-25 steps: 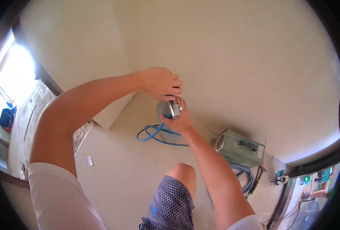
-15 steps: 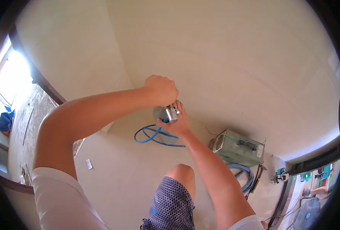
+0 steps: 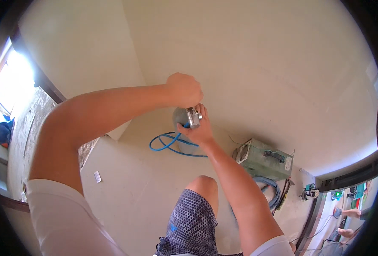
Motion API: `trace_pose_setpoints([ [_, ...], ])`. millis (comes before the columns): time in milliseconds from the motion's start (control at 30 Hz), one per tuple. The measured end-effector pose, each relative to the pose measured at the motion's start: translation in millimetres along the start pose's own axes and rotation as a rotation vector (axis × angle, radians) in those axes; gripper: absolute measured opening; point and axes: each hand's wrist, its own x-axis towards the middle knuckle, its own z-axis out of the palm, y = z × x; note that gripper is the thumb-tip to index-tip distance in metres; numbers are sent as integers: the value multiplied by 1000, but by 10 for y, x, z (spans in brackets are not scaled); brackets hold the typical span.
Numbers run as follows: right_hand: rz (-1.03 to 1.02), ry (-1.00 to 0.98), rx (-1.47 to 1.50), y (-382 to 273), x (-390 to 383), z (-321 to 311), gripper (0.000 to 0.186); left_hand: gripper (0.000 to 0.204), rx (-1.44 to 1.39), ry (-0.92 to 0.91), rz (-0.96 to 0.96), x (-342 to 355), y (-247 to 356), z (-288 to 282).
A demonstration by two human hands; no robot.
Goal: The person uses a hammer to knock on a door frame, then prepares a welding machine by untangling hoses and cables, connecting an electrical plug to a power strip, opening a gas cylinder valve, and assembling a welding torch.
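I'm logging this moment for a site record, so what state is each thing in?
Left hand: closed in a fist, above the metal fitting.
Right hand: gripping the metal fitting from below.
Metal fitting: held between both hands.
Blue hose: coiled loosely on the floor.
Green box: on the floor by the wall, handle flat.

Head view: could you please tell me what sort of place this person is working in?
Probably a bare room under renovation or construction: plain unfinished walls, a green metal machine box on the floor, and a coiled blue hose lying loose beside it.
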Motion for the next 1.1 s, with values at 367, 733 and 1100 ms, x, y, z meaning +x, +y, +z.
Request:
trace_pose_setpoints([
  [367, 63, 37, 3, -79, -15, 58, 75, 24, 215, 406, 857, 50, -593, 118],
  [733, 133, 15, -29, -182, -57, 15, 83, 32, -10, 163, -29, -169, 14, 68],
  [1100, 68, 12, -65, -220, -55, 74, 83, 21, 161, 159, 111, -224, -17, 131],
])
